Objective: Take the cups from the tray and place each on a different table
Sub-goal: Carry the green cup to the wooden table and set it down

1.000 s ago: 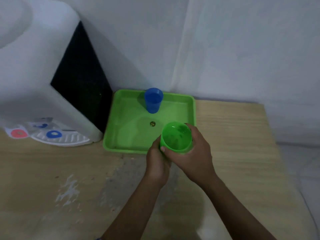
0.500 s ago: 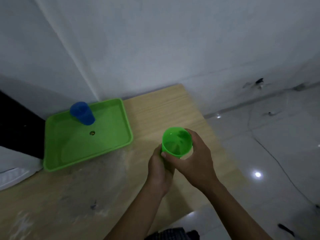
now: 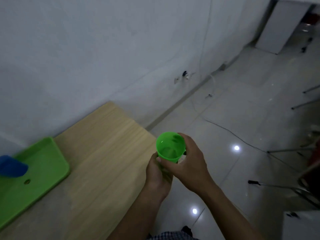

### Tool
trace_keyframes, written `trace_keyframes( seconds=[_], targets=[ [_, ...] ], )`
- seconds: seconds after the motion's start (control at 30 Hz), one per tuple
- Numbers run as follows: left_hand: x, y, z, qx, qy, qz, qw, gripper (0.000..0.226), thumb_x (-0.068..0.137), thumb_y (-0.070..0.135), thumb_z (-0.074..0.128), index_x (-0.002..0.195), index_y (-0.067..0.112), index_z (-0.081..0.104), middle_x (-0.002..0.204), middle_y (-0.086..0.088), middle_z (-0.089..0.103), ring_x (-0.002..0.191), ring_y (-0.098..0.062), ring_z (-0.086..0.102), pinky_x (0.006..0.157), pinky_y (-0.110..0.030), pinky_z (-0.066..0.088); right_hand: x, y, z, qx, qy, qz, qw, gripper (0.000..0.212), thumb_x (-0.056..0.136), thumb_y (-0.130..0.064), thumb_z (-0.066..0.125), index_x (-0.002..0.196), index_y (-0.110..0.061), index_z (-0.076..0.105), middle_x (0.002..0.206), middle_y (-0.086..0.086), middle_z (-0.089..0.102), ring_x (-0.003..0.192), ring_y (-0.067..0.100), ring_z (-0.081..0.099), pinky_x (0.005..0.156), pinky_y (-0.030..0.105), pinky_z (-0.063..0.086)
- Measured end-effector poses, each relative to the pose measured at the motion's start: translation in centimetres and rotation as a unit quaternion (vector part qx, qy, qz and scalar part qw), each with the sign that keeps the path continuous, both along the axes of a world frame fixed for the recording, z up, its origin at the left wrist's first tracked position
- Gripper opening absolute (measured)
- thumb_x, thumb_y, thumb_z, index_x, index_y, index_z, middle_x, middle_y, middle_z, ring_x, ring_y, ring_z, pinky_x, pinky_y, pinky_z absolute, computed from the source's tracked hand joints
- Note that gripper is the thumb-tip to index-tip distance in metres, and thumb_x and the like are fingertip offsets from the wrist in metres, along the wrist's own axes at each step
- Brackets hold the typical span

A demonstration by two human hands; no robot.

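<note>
A green cup is upright in the air, just past the right edge of the wooden table. My left hand grips it from below and my right hand wraps its right side. A blue cup stands in the green tray at the far left, blurred and partly cut by the frame edge.
A white wall runs behind the table. Glossy white floor tiles fill the right, crossed by a thin cable. Metal legs of furniture show at the right edge, and a white surface sits at the bottom right.
The view has swung right: tray and blue cup slid to the left edge, and the floor came into sight. Both hands carried the green cup off the tray and past the table's edge.
</note>
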State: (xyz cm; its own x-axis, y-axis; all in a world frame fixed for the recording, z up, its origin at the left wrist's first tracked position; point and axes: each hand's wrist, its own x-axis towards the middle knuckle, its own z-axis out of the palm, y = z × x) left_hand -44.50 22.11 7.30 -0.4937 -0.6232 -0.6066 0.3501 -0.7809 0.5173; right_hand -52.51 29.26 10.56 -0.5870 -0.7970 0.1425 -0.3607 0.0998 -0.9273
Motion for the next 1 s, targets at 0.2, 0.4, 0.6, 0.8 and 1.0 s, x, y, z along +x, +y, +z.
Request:
trace_keyframes(
  seconds=[0.2, 0.4, 0.6, 0.8, 1.0],
  targets=[
    [-6.8, 4.8, 1.5, -0.014, 0.004, -0.094, 0.995, 0.032, 0.095, 0.016, 0.045, 0.114, 0.000, 0.066, 0.102, -0.017, 0.069, 0.098, -0.030, 0.063, 0.094, -0.042, 0.049, -5.1, 6.1, 1.2, -0.022, -0.023, -0.085, 0.996, 0.069, 0.067, -0.048, 0.089, 0.126, -0.037, 0.055, 0.118, -0.021, 0.065, 0.108, -0.002, 0.062, 0.080, 0.008, 0.047],
    [-13.5, 9.1, 1.9, -0.027, -0.009, -0.196, 0.980, 0.035, 0.097, 0.018, 0.043, 0.116, -0.001, 0.065, 0.105, -0.020, 0.067, 0.098, -0.032, 0.063, 0.094, -0.044, 0.048, -10.1, 11.2, 1.4, -0.020, -0.026, -0.183, 0.983, 0.068, 0.066, -0.047, 0.087, 0.126, -0.038, 0.056, 0.115, -0.020, 0.066, 0.105, -0.001, 0.064, 0.080, 0.011, 0.049],
    [-21.1, 12.2, 2.4, -0.027, -0.002, -0.280, 0.960, 0.034, 0.095, 0.014, 0.042, 0.117, -0.001, 0.063, 0.101, -0.018, 0.066, 0.092, -0.030, 0.063, 0.085, -0.041, 0.050, -16.0, 14.8, 1.6, -0.012, -0.011, -0.276, 0.961, 0.071, 0.065, -0.051, 0.085, 0.129, -0.038, 0.056, 0.117, -0.021, 0.065, 0.107, -0.004, 0.062, 0.082, 0.013, 0.051],
    [-29.2, 12.9, 1.0, -0.018, 0.003, -0.337, 0.941, 0.031, 0.094, 0.015, 0.044, 0.103, 0.002, 0.070, 0.094, -0.016, 0.072, 0.085, -0.027, 0.067, 0.082, -0.038, 0.052, -22.9, 16.0, 1.0, 0.000, -0.010, -0.338, 0.941, 0.073, 0.064, -0.054, 0.086, 0.129, -0.036, 0.055, 0.116, -0.021, 0.065, 0.106, -0.003, 0.063, 0.082, 0.016, 0.052],
    [-39.0, 11.3, -0.6, -0.006, -0.005, -0.364, 0.931, 0.032, 0.096, 0.019, 0.046, 0.109, -0.001, 0.069, 0.099, -0.018, 0.070, 0.095, -0.030, 0.065, 0.095, -0.043, 0.049, -31.6, 14.9, 0.9, 0.012, -0.029, -0.361, 0.932, 0.070, 0.066, -0.051, 0.089, 0.127, -0.038, 0.057, 0.115, -0.023, 0.066, 0.106, -0.001, 0.064, 0.080, 0.011, 0.050]
  ],
)
